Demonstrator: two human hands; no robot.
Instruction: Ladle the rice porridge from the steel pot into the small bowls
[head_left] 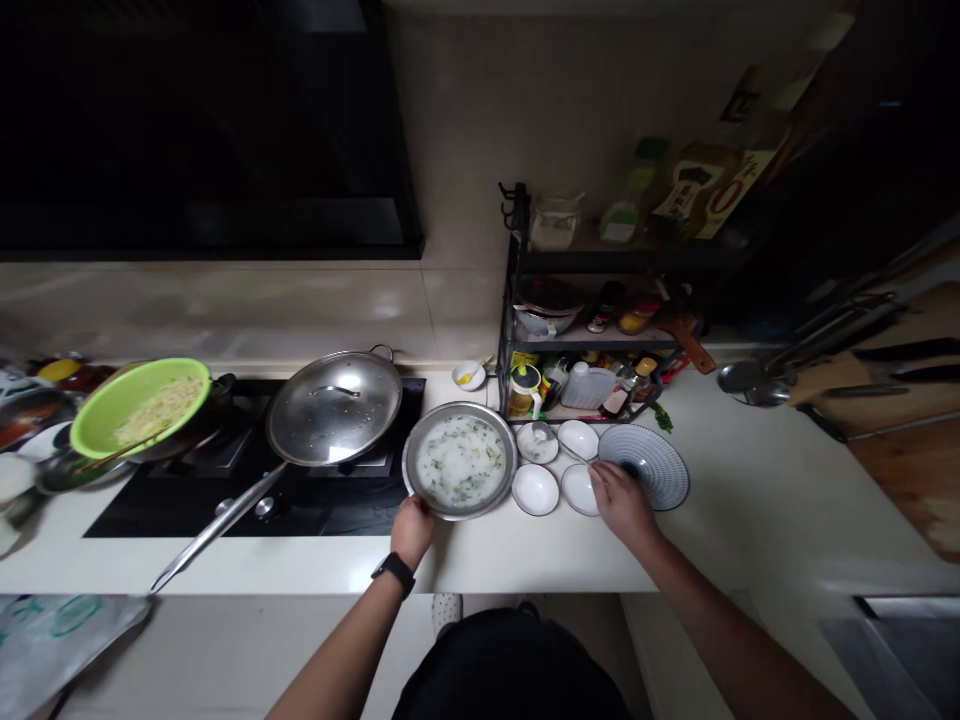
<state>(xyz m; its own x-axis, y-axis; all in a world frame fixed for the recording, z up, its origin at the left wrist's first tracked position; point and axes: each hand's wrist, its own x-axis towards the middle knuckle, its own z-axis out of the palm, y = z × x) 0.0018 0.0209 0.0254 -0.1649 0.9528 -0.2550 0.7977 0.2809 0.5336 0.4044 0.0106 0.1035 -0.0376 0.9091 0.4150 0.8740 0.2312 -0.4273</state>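
My left hand (pixel 412 532) is closed on the near rim of a round metal basin (pixel 407 470). Cloudy white soup with green bits (pixel 460 458) fills much of the basin. In my right hand (pixel 621 500) is the handle of a ladle (pixel 541 432), its head over a small white bowl (pixel 550 453) that has some of the liquid in it. Other small white bowls (pixel 535 490) stand close by, one partly below my right fingers. A wide blue-grey patterned bowl (pixel 670 468) lies just beyond that hand.
A lidded wok (pixel 335 408) covers part of the black stove (pixel 300 515), its long handle (pixel 217 530) jutting past the counter edge. Left of it sits a green basin (pixel 94 420) with shredded food and chopsticks. A spice rack (pixel 506 300) stands behind the bowls; knives and utensils are at right.
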